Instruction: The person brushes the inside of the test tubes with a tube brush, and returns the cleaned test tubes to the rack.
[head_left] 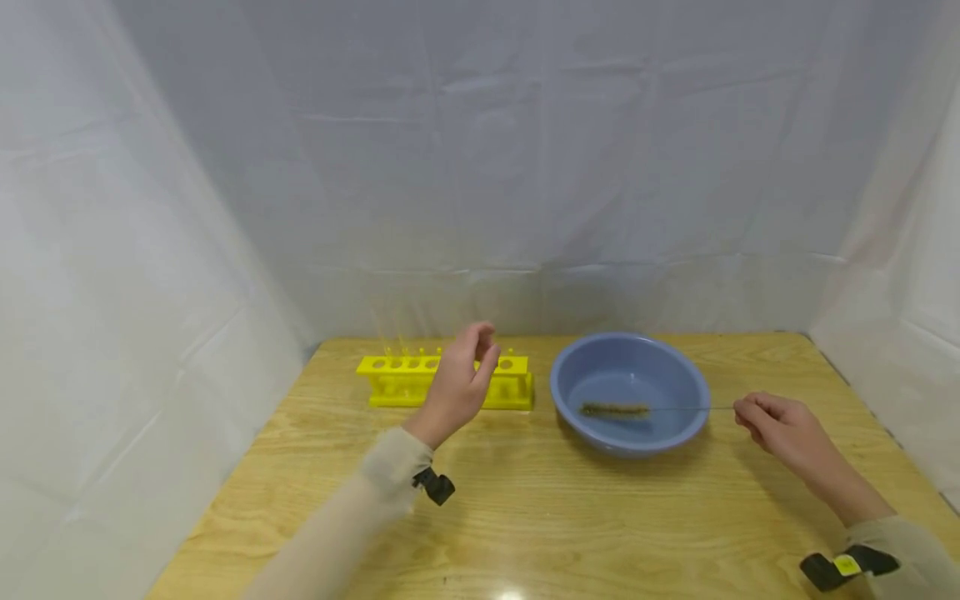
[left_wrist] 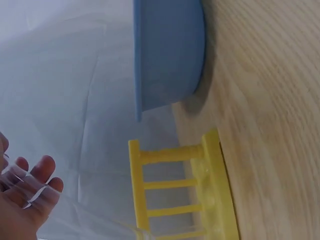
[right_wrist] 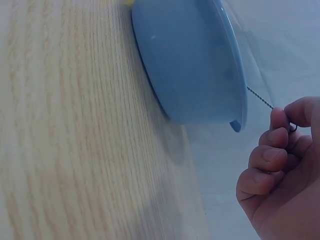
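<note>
Brush [head_left: 615,410], probably light and springy, suits holding where the right hand [head_left: 783,429] pinches its wire [right_wrist: 260,97]; left hand's [head_left: 460,375] grip unclear.

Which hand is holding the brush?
The right hand, pinching the brush by its wire handle; the left hand is by the yellow rack.

Room in front
The front of the table [head_left: 570,533] has room to pass. Behind, the yellow rack [head_left: 397,401] and blue bowl [head_left: 630,444] block the way, with a thin gap between. A wire [head_left: 686,409] pokes past the bowl's right edge.
</note>
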